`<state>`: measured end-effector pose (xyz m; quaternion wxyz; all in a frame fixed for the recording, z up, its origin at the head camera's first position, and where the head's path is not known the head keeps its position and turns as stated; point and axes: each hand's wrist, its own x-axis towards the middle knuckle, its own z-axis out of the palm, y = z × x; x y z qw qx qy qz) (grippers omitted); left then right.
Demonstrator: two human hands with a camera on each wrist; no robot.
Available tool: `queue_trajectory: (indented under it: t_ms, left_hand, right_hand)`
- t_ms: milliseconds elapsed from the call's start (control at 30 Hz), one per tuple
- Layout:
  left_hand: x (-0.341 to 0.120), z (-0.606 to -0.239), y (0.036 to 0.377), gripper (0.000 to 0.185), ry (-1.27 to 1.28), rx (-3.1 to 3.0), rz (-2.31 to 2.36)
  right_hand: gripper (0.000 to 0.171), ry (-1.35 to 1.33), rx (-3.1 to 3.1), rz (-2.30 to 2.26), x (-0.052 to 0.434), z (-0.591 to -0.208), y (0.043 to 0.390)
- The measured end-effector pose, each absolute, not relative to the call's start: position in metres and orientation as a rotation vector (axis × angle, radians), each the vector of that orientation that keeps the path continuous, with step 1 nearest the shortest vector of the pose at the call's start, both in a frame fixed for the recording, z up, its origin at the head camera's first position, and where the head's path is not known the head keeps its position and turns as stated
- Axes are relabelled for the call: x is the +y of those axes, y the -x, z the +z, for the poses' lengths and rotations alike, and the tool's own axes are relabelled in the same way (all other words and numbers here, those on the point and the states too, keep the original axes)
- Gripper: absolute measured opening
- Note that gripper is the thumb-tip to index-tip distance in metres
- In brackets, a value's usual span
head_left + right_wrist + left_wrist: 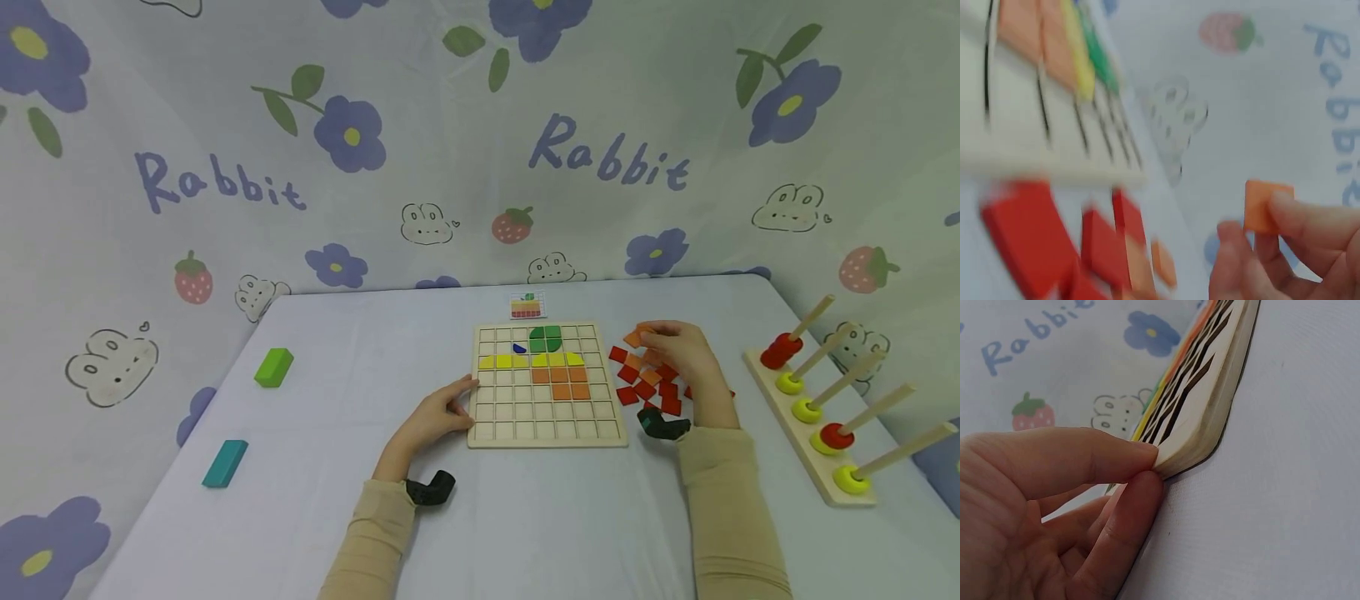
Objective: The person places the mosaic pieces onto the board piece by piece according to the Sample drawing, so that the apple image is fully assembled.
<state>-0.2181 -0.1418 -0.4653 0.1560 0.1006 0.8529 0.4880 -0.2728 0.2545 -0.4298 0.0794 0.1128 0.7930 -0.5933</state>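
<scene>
A square wooden grid board (pixel 502 414) lies on the white table, with rows of yellow, orange and green pieces and a small blue piece in its cells. At its left edge is my left hand (pixel 435 412); in the left wrist view, thumb and finger pinch the board's rounded corner (pixel 1194 447). My right hand (pixel 682 354) is beyond the board's right side, over a loose pile of red tiles (pixel 627 396) and orange ones. Between its thumb and fingers it pinches an orange square tile (pixel 1260 203), raised above the pile in the right wrist view.
A small picture card (pixel 528 306) lies behind the board. On the right stands a wooden peg rack (pixel 810 429) with red and yellow beads. A green block (pixel 273 367) and a teal block (pixel 225 463) lie far left. Printed cloth hangs behind the table.
</scene>
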Motion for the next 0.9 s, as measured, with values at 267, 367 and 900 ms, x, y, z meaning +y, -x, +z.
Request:
queue_trajectory:
  t_ms: [267, 367, 900]
  left_hand:
    - [-0.141, -0.465, 0.218, 0.068, -0.278, 2.446, 1.395]
    - [-0.141, -0.465, 0.218, 0.068, -0.277, 2.443, 1.404]
    - [-0.141, -0.465, 0.219, 0.068, -0.265, 2.452, 1.388]
  right_hand:
    - [0.050, -0.186, 2.027, -1.978, 0.208, -0.414, 0.271]
    - [0.033, -0.124, 1.973, -1.992, 0.192, -0.419, 0.273]
    - [0.027, -0.037, 2.211, -1.665, 0.142, -0.443, 0.269]
